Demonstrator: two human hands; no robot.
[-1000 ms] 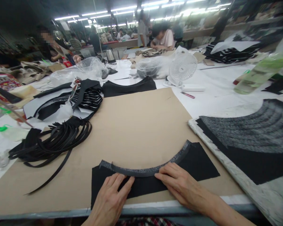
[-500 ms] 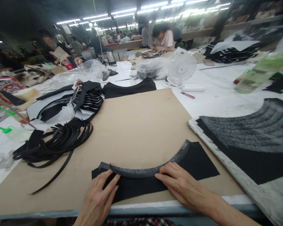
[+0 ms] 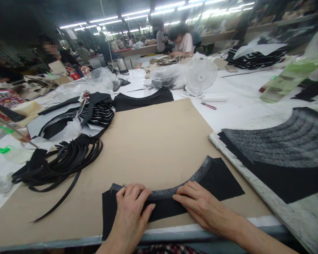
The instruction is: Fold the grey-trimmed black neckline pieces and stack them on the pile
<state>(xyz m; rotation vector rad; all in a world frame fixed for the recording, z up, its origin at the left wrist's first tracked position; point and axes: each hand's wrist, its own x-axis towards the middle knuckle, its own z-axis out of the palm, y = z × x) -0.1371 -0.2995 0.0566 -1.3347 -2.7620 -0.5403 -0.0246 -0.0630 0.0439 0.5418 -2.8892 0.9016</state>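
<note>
A black fabric piece [image 3: 222, 180] lies on a brown cardboard sheet [image 3: 153, 141] near the table's front edge. A curved grey-black trim strip [image 3: 193, 178] runs along its upper curved edge. My left hand [image 3: 131, 211] lies flat on the fabric, fingers stretched forward onto the left part of the strip. My right hand [image 3: 201, 206] lies flat on the fabric too, fingertips pressing the middle of the strip. Neither hand holds anything.
A bundle of black strips [image 3: 60, 162] lies to the left, striped fabric pieces [image 3: 95, 113] beyond it. A board with grey curved strips [image 3: 281, 148] sits at the right. A small white fan [image 3: 201, 76], plastic bags [image 3: 90, 81] and a green bottle [image 3: 288, 79] stand farther back. People work at distant tables.
My left hand has slid forward and to the right, up onto the left part of the trim strip. My right hand has stayed in place.
</note>
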